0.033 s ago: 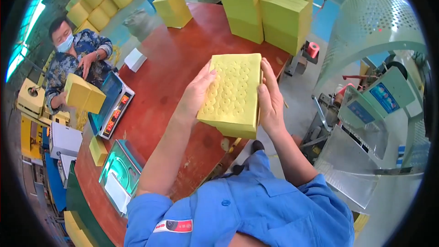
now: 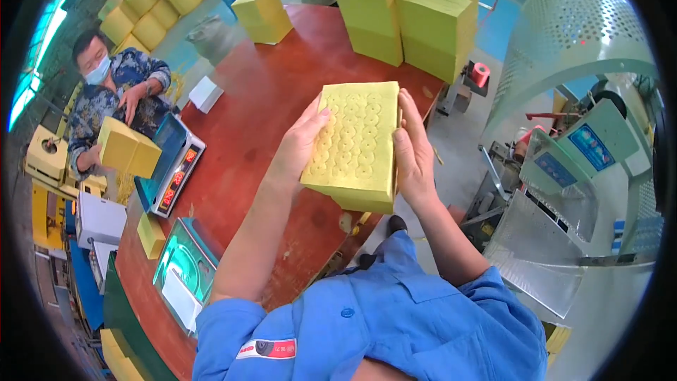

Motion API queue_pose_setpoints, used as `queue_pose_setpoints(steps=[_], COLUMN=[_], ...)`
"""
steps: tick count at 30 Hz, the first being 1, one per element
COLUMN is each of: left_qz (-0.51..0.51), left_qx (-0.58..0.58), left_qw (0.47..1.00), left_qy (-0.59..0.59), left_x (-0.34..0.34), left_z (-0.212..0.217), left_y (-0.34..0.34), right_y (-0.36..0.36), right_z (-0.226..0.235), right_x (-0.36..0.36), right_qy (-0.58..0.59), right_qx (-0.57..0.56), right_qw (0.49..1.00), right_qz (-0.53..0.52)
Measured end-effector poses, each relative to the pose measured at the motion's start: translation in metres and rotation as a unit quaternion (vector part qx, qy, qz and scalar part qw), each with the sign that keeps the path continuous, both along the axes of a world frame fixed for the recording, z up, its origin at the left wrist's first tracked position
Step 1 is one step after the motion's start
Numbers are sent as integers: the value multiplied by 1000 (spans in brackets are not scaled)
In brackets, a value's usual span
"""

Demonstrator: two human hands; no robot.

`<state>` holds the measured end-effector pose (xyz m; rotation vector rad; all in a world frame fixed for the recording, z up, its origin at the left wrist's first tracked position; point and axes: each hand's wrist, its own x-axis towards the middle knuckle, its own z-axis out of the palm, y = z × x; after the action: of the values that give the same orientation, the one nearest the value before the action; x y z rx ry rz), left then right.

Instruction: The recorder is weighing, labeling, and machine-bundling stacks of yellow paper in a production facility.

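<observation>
Between my two hands sits a thick block of yellow paper (image 2: 352,141), its upper face stamped with rows of round, coin-like marks. My left hand (image 2: 302,142) presses against its left side, thumb lying over the top edge. On the opposite side, my right hand (image 2: 415,159) lies along the block with the thumb upright against it. The block is held above the red-brown table (image 2: 247,134), near its right edge. The undersides of my fingers are partly hidden behind the paper.
Tall yellow paper stacks (image 2: 437,28) stand at the table's far end, with another stack (image 2: 262,15) farther left. A digital scale (image 2: 178,176) sits at the left edge, where a masked co-worker (image 2: 127,74) holds yellow paper. Metal machinery (image 2: 557,162) stands on my right.
</observation>
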<state>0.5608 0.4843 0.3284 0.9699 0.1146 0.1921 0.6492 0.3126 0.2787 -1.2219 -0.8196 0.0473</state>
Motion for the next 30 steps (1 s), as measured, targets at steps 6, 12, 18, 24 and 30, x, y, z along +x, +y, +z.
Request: queue_pose_setpoints(steps=[6, 12, 18, 24, 30], left_qz=[198, 164, 205, 312, 347], left_qx=[384, 808, 792, 782, 790], left_qw=[900, 565, 575, 531, 477], left_qy=[54, -18, -19, 102, 166], left_x=[-5, -52, -17, -25, -3], left_z=[27, 65, -4, -6, -6], left_y=[-15, -85, -105, -73, -58], right_y=[-19, 10, 96, 141, 134], right_z=[-13, -60, -28, -37, -72], right_x=[10, 46, -13, -75, -2], right_qy=[69, 209, 232, 217, 150], right_qx=[-31, 1, -7, -116, -173], right_qw=[996, 976, 945, 917, 934], right_qz=[-40, 63, 229, 314, 274])
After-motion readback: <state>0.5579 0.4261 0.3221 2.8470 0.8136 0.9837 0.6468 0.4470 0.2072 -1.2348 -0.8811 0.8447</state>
